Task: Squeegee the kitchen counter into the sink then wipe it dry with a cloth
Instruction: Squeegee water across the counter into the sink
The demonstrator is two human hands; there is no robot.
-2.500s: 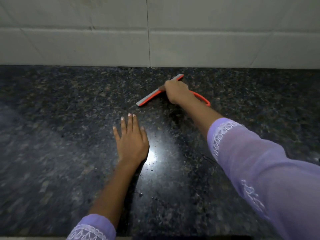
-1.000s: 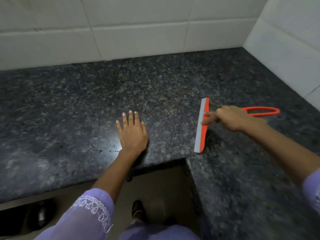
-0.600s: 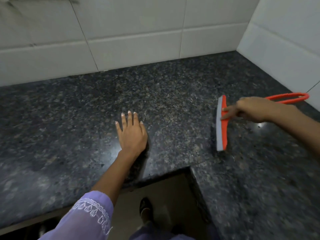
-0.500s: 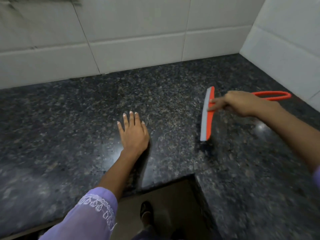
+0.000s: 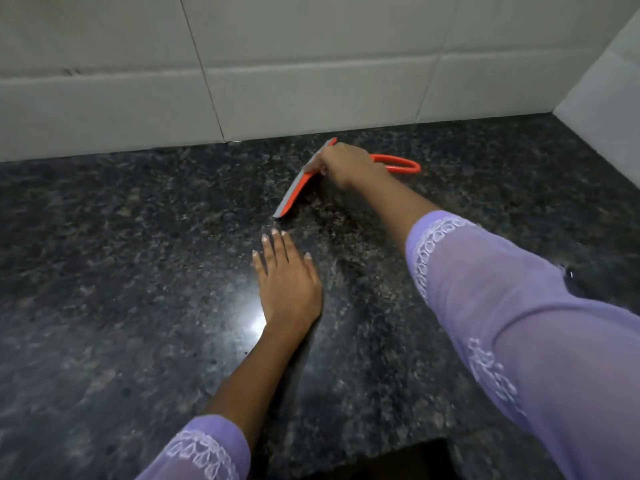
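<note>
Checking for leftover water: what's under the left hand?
The left hand lies flat on the dark counter, with a light glare beside it. The stone beneath the palm is covered, so wetness there can't be seen.

White wall tiles (image 5: pixel 311 88) fill the top of the frame, set in wide courses with thin grey grout lines; one joint slants down from the upper middle toward the foot of the wall. At the far right a second tiled wall (image 5: pixel 602 84) meets the first, forming a corner in the upper right of the frame. A bright glare (image 5: pixel 257 323) of reflected light sits near the centre of the frame, slightly below the middle. At the bottom edge, right of centre, a dark gap (image 5: pixel 408 460) shows; what lies in it cannot be made out. Pale lilac sleeves (image 5: pixel 519 306) with white embroidered trim cross the lower right and bottom centre.
</note>
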